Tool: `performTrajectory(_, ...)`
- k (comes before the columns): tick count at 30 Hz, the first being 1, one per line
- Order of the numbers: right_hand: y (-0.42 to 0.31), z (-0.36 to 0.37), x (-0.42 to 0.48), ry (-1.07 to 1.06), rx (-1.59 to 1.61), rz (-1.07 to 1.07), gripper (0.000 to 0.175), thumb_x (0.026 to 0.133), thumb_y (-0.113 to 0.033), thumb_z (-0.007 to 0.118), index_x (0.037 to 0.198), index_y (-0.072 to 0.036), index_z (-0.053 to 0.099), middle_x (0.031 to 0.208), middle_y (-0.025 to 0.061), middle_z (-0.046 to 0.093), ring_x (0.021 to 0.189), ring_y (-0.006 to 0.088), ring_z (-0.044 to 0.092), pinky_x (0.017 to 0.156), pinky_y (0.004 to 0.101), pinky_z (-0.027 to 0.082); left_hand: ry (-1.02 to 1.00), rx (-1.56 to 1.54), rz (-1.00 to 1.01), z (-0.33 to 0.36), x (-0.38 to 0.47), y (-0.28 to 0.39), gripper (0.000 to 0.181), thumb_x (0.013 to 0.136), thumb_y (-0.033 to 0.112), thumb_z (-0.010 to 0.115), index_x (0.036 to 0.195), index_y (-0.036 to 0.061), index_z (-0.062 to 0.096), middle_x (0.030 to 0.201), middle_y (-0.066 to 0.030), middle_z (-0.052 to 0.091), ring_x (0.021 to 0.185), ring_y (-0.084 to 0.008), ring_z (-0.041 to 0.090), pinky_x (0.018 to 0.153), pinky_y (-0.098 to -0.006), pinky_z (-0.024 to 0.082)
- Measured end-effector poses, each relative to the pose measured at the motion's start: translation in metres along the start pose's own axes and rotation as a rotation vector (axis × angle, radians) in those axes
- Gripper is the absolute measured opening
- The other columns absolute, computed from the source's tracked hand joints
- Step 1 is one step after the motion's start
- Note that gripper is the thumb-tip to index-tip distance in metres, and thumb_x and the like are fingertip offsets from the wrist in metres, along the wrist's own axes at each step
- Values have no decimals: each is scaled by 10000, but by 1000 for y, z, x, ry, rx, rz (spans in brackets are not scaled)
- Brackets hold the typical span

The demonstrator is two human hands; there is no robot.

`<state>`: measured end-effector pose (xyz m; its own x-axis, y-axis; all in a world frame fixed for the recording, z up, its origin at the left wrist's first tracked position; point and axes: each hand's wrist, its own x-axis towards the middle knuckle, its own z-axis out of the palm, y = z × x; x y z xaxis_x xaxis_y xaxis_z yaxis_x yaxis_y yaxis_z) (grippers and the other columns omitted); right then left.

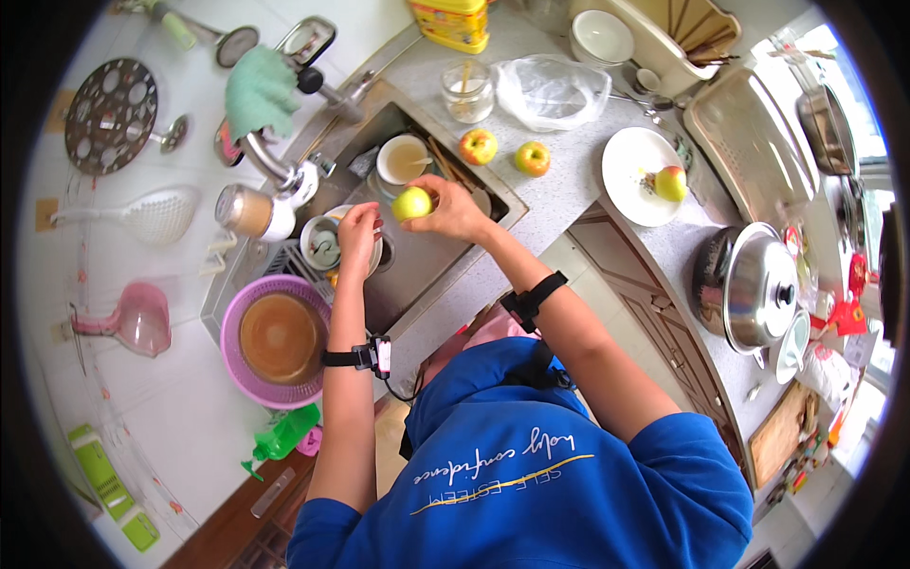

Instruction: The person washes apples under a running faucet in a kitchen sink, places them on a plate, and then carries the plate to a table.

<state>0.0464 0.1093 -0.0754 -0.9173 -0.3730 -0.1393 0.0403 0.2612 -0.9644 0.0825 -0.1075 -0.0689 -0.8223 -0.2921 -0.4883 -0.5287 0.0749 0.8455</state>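
A yellow-green apple (411,204) is gripped between the thumb and fingers of my right hand (455,209), above the metal sink (412,264). My left hand (360,238) hovers to the left of it, fingers loosely apart, holding nothing that I can see. Partly hidden behind that hand are white bowls (319,242) in the sink. Farther back in the basin stands a bowl of cloudy liquid (402,160) with a spoon in it. Two red-and-yellow apples, one nearer the sink (478,146) and one beside it (532,158), rest on the counter.
Left of the sink sits a purple basket (238,355) around a brown basin. The faucet (266,163) carries a green cloth (261,92). A glass jar (467,91) and plastic bag (552,92) stand behind the apples. Rightward are a white plate (633,153) bearing another apple and a lidded pot (759,284).
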Motion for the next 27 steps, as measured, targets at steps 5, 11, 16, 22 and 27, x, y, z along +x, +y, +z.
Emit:
performTrajectory(5, 31, -11, -19, 87, -610, -14, 648, 610, -264, 843, 1184, -72, 612, 1096, 158, 676, 1009, 323, 652, 892, 401, 518, 4, 169, 111, 31, 18, 12, 210, 945, 185, 597, 1112, 92, 685, 1051, -52, 646, 933, -156, 625, 800, -322, 510)
performTrajectory(11, -37, -91, -65, 313, -372, -143, 586, 628, -241, 793, 1162, -89, 609, 1004, 165, 675, 970, 362, 645, 878, 437, 514, 151, 668, 900, 81, 15, 25, 284, 792, 52, 673, 1075, 68, 675, 1105, -143, 570, 1052, -324, 565, 934, -405, 462)
performTrajectory(16, 8, -242, -108, 780, -904, 25, 568, 590, -243, 845, 1120, -137, 673, 1007, 123, 665, 944, 338, 592, 870, 454, 479, -206, 828, 1118, 188, -26, 84, 518, 725, 111, 737, 1230, 142, 625, 1281, -111, 543, 1231, -326, 461, 1029, -463, 371)
performTrajectory(22, 53, -288, -103, 674, -1136, 268, 562, 598, -243, 826, 1136, -143, 698, 1109, 100, 615, 1084, 328, 527, 953, 441, 438, -359, 1091, 1088, 243, -4, 82, 702, 696, 164, 773, 1362, 211, 557, 1397, -103, 502, 1314, -301, 402, 1060, -501, 292)
performTrajectory(27, 56, -292, -93, 575, -1187, 314, 576, 605, -236, 819, 1156, -139, 682, 1108, 94, 614, 1094, 320, 519, 926, 443, 443, -484, 1107, 1108, 256, 13, 79, 612, 663, 162, 788, 1250, 148, 616, 1287, -89, 580, 1240, -250, 467, 1056, -447, 306)
